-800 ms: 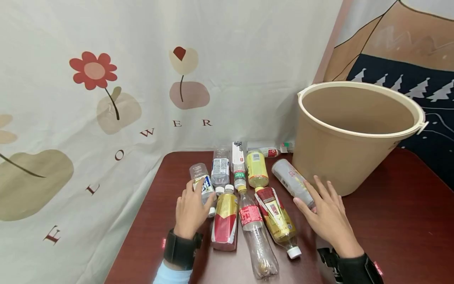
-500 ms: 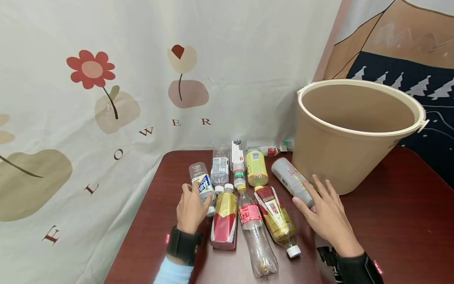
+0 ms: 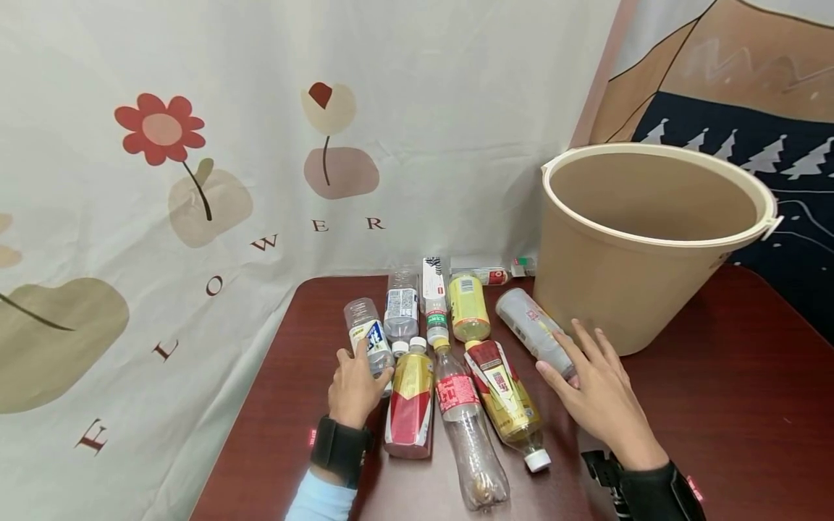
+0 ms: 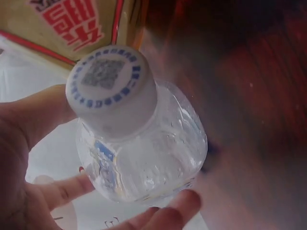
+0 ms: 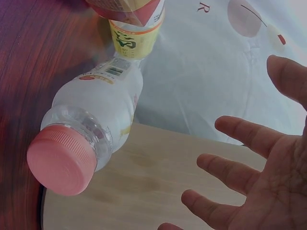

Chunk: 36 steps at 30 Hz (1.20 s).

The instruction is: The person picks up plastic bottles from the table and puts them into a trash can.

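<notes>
Head view: bright, soft, even illumination; pale cloth (image 3: 456, 108) well lit, a faint grey shadow falling beside the bucket (image 3: 606, 289), its interior dimmer than the rim. Table (image 3: 402, 492): whitish glare at lower centre, deep red toward the right. Small print on the red bottle label (image 3: 457, 391) soft. Left wrist view: hazy, low contrast; glints on the clear bottle (image 4: 165, 148), printed code on the white cap (image 4: 108, 91) slightly blurred, dark right side out of focus. Right wrist view: clearer; pink cap (image 5: 62, 160) evenly lit, right hand (image 5: 264, 177) shaded, purplish cast at upper left.
</notes>
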Tool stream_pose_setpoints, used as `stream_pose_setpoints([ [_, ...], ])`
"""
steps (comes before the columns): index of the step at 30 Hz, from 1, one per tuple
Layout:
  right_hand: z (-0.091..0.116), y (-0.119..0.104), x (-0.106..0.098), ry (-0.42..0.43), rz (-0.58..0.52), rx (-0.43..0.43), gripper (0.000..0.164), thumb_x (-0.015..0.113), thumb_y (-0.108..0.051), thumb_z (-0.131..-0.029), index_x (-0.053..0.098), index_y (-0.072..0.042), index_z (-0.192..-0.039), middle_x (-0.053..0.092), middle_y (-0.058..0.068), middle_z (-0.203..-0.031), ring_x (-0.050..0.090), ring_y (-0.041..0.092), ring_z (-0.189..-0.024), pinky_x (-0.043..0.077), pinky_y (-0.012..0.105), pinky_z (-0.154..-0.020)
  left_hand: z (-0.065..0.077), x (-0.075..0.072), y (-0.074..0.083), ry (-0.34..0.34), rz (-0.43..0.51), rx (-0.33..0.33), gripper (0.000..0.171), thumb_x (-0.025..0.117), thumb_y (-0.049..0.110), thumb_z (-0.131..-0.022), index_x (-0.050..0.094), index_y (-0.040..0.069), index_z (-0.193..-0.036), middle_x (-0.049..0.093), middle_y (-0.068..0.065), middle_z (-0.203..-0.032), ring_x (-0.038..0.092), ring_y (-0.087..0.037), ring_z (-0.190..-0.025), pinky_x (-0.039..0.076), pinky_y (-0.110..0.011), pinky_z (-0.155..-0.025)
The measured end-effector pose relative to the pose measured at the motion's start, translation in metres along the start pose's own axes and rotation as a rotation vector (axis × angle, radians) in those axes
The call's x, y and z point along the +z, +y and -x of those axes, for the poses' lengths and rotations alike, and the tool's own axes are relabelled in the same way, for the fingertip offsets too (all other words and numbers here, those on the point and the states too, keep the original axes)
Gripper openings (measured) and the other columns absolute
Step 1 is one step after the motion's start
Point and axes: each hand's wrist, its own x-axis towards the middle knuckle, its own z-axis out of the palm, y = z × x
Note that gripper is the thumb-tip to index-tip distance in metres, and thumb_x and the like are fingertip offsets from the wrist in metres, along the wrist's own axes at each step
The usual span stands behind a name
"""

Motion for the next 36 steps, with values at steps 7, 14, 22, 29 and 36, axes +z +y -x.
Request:
stream_pose_setpoints([
  [7, 0.002, 0.001, 0.001, -0.003, -0.009, -0.011, 0.066, 0.053, -0.049, -0.097, 0.041, -0.007, -0.148, 0.022, 0.026, -0.159, 0.013, 0.053, -0.145, 0.018, 0.074, -0.104, 0.002, 0.003, -0.001, -0.014, 0.058, -0.059, 0.077, 0.077, 0.025, -0.080, 0.035, 0.010, -0.143, 0.060, -0.031, -0.101, 0.066, -0.046, -0.080, 0.052, -0.053, -0.060],
  [14, 0.002, 0.001, 0.001, 0.001, -0.012, -0.029, 0.066, 0.054, -0.048, -0.097, 0.040, -0.009, -0.149, 0.022, 0.025, -0.159, 0.015, 0.053, -0.145, 0.019, 0.074, -0.104, -0.002, 0.000, -0.008, 0.013, 0.099, -0.058, 0.081, 0.076, 0.012, -0.078, 0.031, 0.005, -0.145, 0.056, -0.034, -0.105, 0.064, -0.051, -0.083, 0.053, -0.056, -0.065],
  [22, 0.000, -0.001, 0.001, 0.053, -0.096, -0.044, 0.059, 0.059, -0.041, -0.096, 0.049, -0.006, -0.142, 0.028, 0.024, -0.156, 0.025, 0.052, -0.141, 0.032, 0.071, -0.097, -0.005, -0.039, -0.021, 0.169, 0.098, 0.035, 0.068, 0.073, 0.012, -0.079, 0.046, -0.001, -0.139, 0.062, -0.037, -0.107, 0.062, -0.055, -0.094, 0.050, -0.062, -0.078],
  [29, -0.002, -0.004, 0.003, 0.140, -0.161, -0.080, 0.045, 0.061, -0.030, -0.097, 0.057, -0.004, -0.133, 0.043, 0.019, -0.149, 0.058, 0.026, -0.094, 0.050, 0.035, -0.069, 0.005, -0.085, -0.029, 0.143, 0.212, 0.085, 0.062, 0.068, 0.017, -0.086, 0.047, 0.007, -0.143, 0.066, -0.029, -0.116, 0.067, -0.043, -0.097, 0.052, -0.052, -0.079],
  [36, -0.003, -0.004, 0.003, 0.179, -0.380, -0.117, 0.036, 0.064, -0.018, -0.095, 0.061, -0.008, -0.129, 0.056, 0.012, -0.137, 0.051, -0.008, -0.114, 0.046, 0.006, -0.082, 0.015, -0.100, -0.019, -0.091, 0.514, 0.278, 0.065, 0.075, 0.012, -0.085, 0.048, 0.018, -0.143, 0.065, -0.020, -0.125, 0.072, -0.023, -0.093, 0.054, -0.023, -0.072],
])
